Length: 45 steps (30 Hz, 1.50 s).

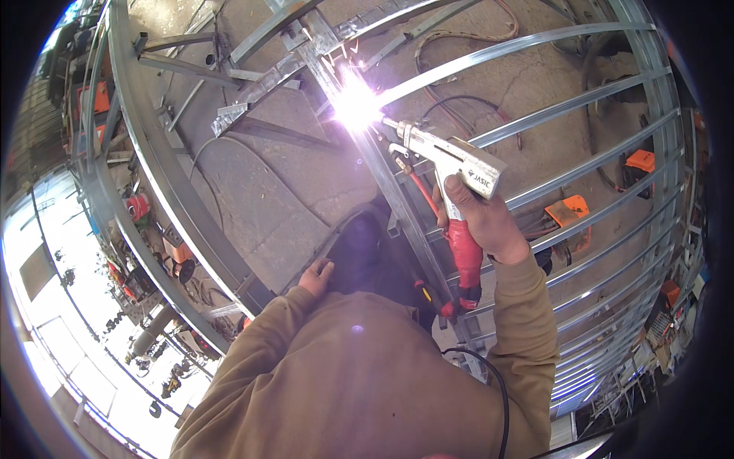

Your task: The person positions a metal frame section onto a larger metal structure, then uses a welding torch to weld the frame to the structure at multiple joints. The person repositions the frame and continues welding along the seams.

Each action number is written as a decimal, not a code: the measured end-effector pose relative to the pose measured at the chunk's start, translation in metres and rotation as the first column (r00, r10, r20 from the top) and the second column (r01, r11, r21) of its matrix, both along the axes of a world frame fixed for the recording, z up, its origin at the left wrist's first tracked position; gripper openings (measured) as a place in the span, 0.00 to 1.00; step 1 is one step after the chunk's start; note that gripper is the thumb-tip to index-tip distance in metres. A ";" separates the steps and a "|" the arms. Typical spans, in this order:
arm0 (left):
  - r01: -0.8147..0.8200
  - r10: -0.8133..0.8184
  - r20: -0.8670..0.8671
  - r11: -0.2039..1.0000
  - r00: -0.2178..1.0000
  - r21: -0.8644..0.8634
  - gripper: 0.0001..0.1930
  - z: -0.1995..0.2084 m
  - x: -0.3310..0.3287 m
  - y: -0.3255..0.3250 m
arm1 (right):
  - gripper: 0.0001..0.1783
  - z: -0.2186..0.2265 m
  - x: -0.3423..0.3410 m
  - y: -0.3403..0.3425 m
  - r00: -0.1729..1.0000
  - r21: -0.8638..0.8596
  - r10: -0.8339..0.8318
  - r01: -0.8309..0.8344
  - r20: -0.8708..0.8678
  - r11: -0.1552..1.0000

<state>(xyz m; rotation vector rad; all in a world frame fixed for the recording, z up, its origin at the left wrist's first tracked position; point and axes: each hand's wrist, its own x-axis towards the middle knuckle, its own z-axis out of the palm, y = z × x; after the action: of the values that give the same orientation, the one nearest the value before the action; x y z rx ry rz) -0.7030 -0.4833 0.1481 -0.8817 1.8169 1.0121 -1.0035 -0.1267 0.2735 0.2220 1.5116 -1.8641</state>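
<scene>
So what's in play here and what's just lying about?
In use:
- white-and-red torch, in the right hand
- diagonal metal bar, bright arc at the torch tip
- metal slats, alongside that bar

Apparently lying about:
- orange item seen through the slats
- red item, far left

Unclear: pale hose on the floor; its connection can't be traced.

Dark lettering (pixel 482 181) (one short word), small emblem (pixel 471 174) beside it, on a white welding torch (pixel 449 155)
</scene>
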 end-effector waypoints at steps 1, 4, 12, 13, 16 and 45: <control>0.002 -0.002 0.003 1.000 1.000 -0.003 0.24 0.002 -0.002 0.001 | 0.24 0.000 0.001 0.000 1.000 0.000 -0.006 0.006 0.005 1.000; -0.011 0.011 0.031 1.000 0.999 0.001 0.25 0.005 -0.004 0.001 | 0.23 0.001 0.002 0.001 1.000 0.004 -0.004 0.004 0.021 1.000; 0.032 -0.034 -0.034 0.998 0.999 -0.050 0.25 -0.003 0.009 -0.005 | 0.22 0.006 0.004 -0.002 0.999 0.021 -0.027 0.026 0.020 0.999; 0.024 -0.026 -0.050 0.999 0.998 -0.043 0.25 -0.004 0.010 -0.006 | 0.22 0.006 0.005 -0.001 1.000 0.028 -0.015 0.014 0.027 1.000; 0.017 -0.018 -0.043 1.000 0.999 -0.019 0.25 -0.004 0.011 -0.007 | 0.21 0.006 0.006 0.000 0.999 0.040 0.010 -0.011 0.041 0.999; 0.038 -0.038 -0.018 0.999 0.999 0.034 0.23 -0.018 0.020 0.005 | 0.25 0.015 0.105 0.062 0.990 0.003 -0.095 0.095 0.103 0.995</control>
<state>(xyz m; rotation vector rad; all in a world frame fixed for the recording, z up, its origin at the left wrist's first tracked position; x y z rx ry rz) -0.6832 -0.4782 0.1303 -0.8169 1.8182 1.0270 -0.8987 -0.0646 0.2884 0.3896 1.4518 -1.8977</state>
